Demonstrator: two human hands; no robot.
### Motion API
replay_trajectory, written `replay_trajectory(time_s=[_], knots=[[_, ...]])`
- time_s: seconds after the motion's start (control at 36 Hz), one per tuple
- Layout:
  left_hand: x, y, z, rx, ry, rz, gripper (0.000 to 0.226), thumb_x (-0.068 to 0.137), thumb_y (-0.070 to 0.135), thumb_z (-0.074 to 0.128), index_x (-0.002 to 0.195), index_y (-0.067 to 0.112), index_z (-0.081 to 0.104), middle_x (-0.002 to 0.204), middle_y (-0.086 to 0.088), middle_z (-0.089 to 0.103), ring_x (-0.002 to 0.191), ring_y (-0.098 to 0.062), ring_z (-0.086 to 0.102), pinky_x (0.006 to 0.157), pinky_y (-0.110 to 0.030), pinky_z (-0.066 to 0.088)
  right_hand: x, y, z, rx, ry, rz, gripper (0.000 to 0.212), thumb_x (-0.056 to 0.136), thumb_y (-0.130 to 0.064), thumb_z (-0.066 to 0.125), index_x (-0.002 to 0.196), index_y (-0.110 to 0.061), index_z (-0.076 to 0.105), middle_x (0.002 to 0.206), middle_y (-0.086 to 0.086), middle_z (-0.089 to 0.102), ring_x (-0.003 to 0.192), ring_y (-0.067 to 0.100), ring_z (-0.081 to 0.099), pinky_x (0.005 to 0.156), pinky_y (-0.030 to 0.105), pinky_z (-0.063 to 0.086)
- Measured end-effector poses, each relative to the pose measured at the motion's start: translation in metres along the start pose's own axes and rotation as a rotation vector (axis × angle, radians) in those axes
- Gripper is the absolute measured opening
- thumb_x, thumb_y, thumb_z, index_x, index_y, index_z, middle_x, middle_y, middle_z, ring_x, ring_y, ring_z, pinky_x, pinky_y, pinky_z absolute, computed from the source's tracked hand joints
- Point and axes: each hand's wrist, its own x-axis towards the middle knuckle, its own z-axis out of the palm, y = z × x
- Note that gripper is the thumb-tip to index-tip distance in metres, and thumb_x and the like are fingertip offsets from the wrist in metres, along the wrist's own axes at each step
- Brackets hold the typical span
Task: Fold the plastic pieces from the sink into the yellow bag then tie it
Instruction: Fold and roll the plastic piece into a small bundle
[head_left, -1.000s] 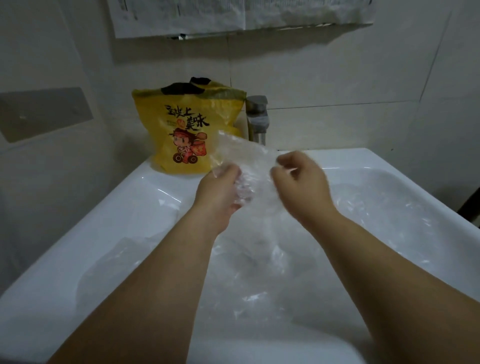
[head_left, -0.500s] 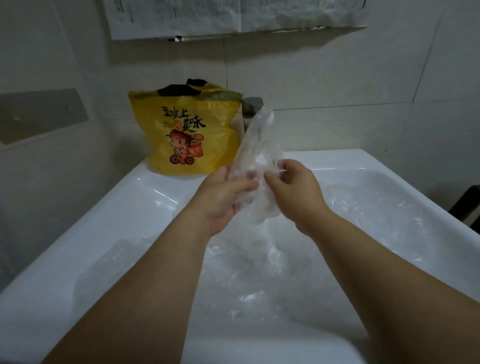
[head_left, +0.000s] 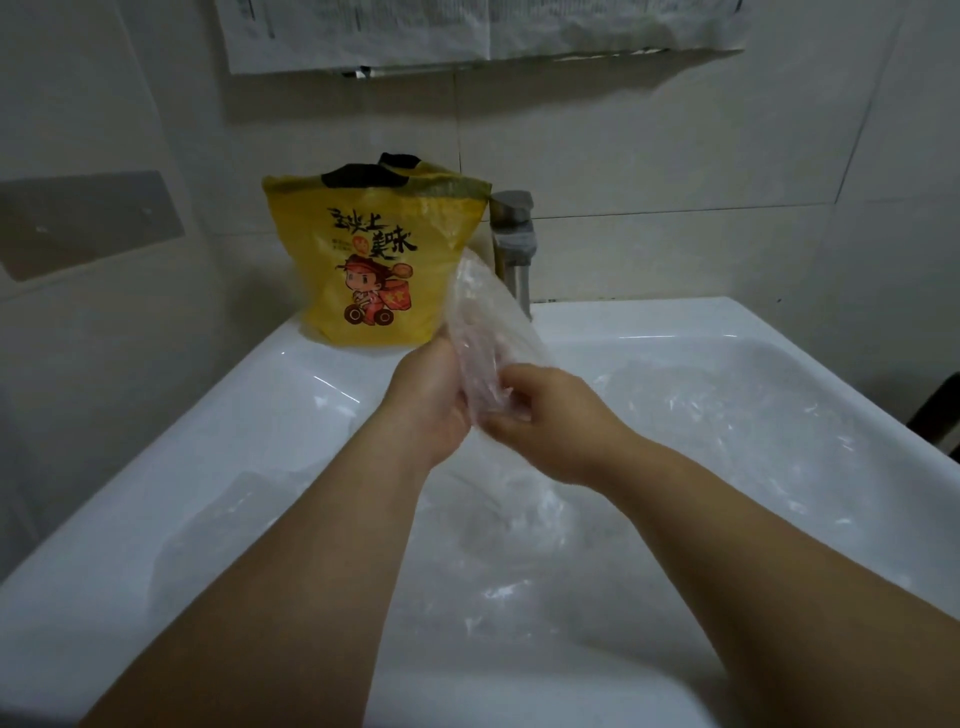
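A clear plastic piece (head_left: 480, 317) stands folded upright between both hands above the white sink (head_left: 171, 467). My left hand (head_left: 431, 400) holds its left side, and my right hand (head_left: 550, 410) pinches its lower right part with curled fingers. The yellow bag (head_left: 382, 260) with a cartoon print stands open on the sink's back left rim, just behind my left hand. More clear plastic pieces (head_left: 701, 415) lie crumpled in the basin below and to the right of my hands.
A steel tap (head_left: 514, 244) rises at the back of the sink, right of the yellow bag. Tiled walls close in behind and on the left. Paper sheets (head_left: 467, 26) hang on the wall above.
The plastic piece was spread wide between my hands, then gathered into a narrow upright fold. My hands came together and my right hand moved lower on the piece.
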Motion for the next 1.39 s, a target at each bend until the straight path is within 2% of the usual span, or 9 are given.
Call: replay_trajectory(time_s=[0.17,0.31,0.42,0.5,0.75,0.92,1.03,1.19,1.39], knots=[[-0.012,0.004,0.011,-0.079,-0.152,0.033,0.075,0.072,0.055,0.067,0.129,0.008,0.055,0.117,-0.012,0.067,0.106,-0.023,0.066,0.073,-0.031,0.059,-0.002,-0.004,-0.009,0.030,0.085,0.006,0.022,0.093,-0.030,0.055,0.103,-0.012,0.063,0.097,0.000,0.064,0.088,0.018,0.059,0.065,0.028,0.041],[0.001,-0.004,0.000,0.139,0.115,0.125,0.032,0.090,0.004,0.063,0.121,0.001,0.061,0.105,-0.015,0.069,0.095,-0.028,0.068,0.078,-0.035,0.056,-0.005,-0.007,-0.015,0.207,0.190,0.051,0.034,0.094,-0.019,0.048,0.124,-0.017,0.064,0.114,-0.002,0.062,0.102,0.010,0.054,0.086,0.024,0.042],[0.001,0.000,-0.004,0.036,0.048,0.130,0.030,0.092,0.005,0.061,0.122,0.005,0.061,0.109,-0.016,0.071,0.092,-0.027,0.071,0.075,-0.037,0.059,0.002,-0.001,-0.023,0.328,0.496,0.223,0.056,0.091,-0.034,0.060,0.142,-0.024,0.041,0.139,0.002,0.046,0.120,0.020,0.050,0.100,0.040,0.046],[-0.003,0.000,-0.001,0.054,-0.091,0.076,0.033,0.094,0.016,0.060,0.126,0.008,0.060,0.115,-0.015,0.069,0.101,-0.029,0.069,0.087,-0.043,0.057,0.002,0.003,-0.027,0.562,0.319,0.373,0.078,0.084,-0.041,0.069,0.149,-0.023,0.029,0.145,0.003,0.042,0.125,0.025,0.050,0.100,0.043,0.047],[0.001,0.002,-0.010,0.189,-0.234,0.024,0.061,0.077,0.037,0.074,0.132,0.017,0.056,0.127,-0.007,0.065,0.117,-0.027,0.062,0.099,-0.048,0.049,0.008,0.013,-0.028,0.909,0.248,0.374,0.017,0.090,-0.020,0.066,0.098,-0.005,0.067,0.098,0.015,0.072,0.089,0.029,0.071,0.084,0.043,0.057],[0.003,-0.007,-0.010,0.280,-0.209,-0.038,0.034,0.091,0.001,0.056,0.124,0.005,0.060,0.118,-0.012,0.069,0.105,-0.024,0.066,0.079,-0.032,0.057,0.010,0.016,-0.028,0.963,0.315,0.388,0.010,0.092,-0.016,0.063,0.092,-0.007,0.066,0.093,0.013,0.071,0.085,0.027,0.070,0.081,0.040,0.057],[0.006,-0.001,-0.010,0.152,-0.046,0.050,0.012,0.092,-0.002,0.053,0.086,0.004,0.061,0.066,-0.005,0.065,0.061,-0.012,0.060,0.050,-0.019,0.051,0.012,0.019,-0.035,1.158,0.367,0.471,0.009,0.094,-0.014,0.059,0.100,-0.007,0.061,0.095,0.008,0.069,0.082,0.020,0.068,0.066,0.029,0.056],[-0.004,0.000,-0.006,0.253,-0.221,-0.073,0.039,0.071,0.038,0.072,0.106,0.023,0.066,0.099,0.000,0.072,0.089,-0.017,0.066,0.081,-0.034,0.053,0.014,0.020,-0.034,1.191,0.333,0.496,0.007,0.095,-0.014,0.058,0.096,-0.008,0.061,0.104,0.011,0.069,0.093,0.025,0.068,0.085,0.039,0.055],[-0.003,-0.001,-0.005,0.207,-0.135,0.008,0.030,0.089,-0.010,0.046,0.063,0.006,0.049,0.048,-0.003,0.054,0.048,-0.012,0.052,0.049,-0.019,0.050,0.014,0.020,-0.041,1.361,0.436,0.586,0.028,0.094,-0.012,0.059,0.121,-0.003,0.057,0.102,0.010,0.068,0.086,0.022,0.068,0.068,0.033,0.057]])
